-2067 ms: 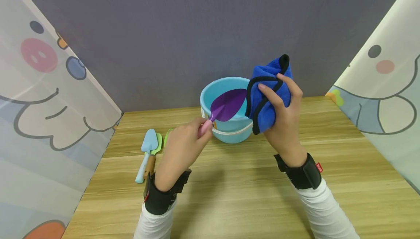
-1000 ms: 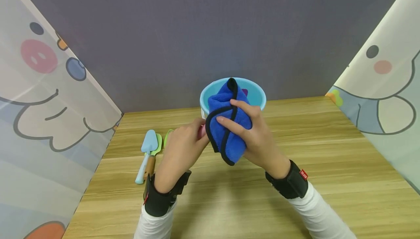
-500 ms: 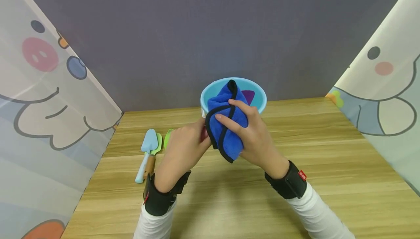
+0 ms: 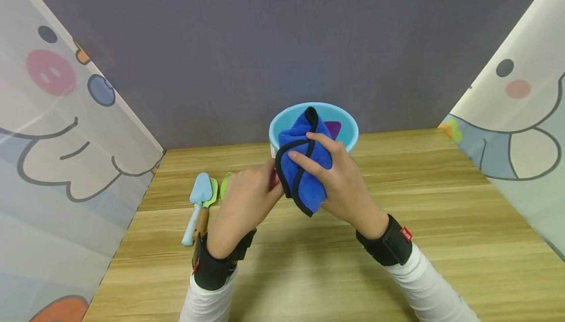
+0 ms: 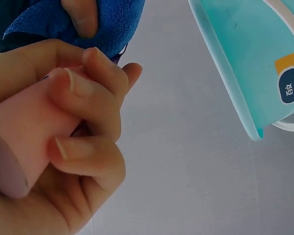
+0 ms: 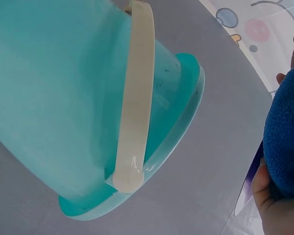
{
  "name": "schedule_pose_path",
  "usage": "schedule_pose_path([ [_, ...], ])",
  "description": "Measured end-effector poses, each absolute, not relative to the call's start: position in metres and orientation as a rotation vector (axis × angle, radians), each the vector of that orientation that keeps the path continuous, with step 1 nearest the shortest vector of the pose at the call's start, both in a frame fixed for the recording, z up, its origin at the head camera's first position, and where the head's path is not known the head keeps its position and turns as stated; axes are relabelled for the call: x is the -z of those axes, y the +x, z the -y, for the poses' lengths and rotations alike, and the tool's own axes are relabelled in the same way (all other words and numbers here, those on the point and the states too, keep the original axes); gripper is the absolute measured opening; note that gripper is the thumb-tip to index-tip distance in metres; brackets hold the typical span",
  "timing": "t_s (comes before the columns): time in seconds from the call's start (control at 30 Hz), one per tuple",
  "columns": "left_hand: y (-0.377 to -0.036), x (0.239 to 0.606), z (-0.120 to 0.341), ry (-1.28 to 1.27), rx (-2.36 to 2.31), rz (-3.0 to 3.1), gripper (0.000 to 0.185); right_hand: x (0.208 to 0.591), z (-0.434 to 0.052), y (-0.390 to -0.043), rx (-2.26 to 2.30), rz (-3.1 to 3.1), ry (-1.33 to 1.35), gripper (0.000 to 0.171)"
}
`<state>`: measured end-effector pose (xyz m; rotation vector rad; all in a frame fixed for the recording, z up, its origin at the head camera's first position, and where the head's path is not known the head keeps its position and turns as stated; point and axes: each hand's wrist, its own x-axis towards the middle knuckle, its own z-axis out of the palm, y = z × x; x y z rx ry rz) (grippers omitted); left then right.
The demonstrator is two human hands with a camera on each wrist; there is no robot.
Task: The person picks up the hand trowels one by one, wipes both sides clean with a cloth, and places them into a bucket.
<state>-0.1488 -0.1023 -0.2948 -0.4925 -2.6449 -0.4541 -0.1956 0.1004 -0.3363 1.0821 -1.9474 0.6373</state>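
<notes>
While my right hand (image 4: 342, 184) folds the blue microfibre cloth with black piping (image 4: 302, 167) around the purple plastic trowel blade (image 4: 334, 128), my left hand (image 4: 244, 199) grips the trowel's pale pink handle (image 5: 27, 144), fingers curled tight round it. Right fingers and thumb are curled over the cloth, pinching the blade through it; only the blade tip shows above the cloth. All of it sits in the air just in front of the light blue plastic bucket (image 4: 348, 133) with its cream handle (image 6: 137, 98), over the wooden tabletop (image 4: 441, 224). My read: wiping is mid-stroke, the cloth covers most of the blade, the tip is not covered. Left of my left hand lie a light blue trowel with a wooden grip (image 4: 197, 204) and green ones (image 4: 215, 195) beside it, untouched on the table.
</notes>
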Motion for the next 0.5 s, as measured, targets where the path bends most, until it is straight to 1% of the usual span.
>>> schedule_pose_path([
  [0.27, -0.1489, 0.2945, 0.1012, -0.489, 0.462, 2.646, 0.029, 0.3354, -0.1009, -0.1966, -0.623, 1.959, 1.062, 0.046],
  [0.5, -0.1488, 0.2944, 0.1003, -0.490, 0.471, 2.636, 0.027, 0.3352, -0.1022, -0.1965, -0.614, 1.975, 1.046, 0.048],
])
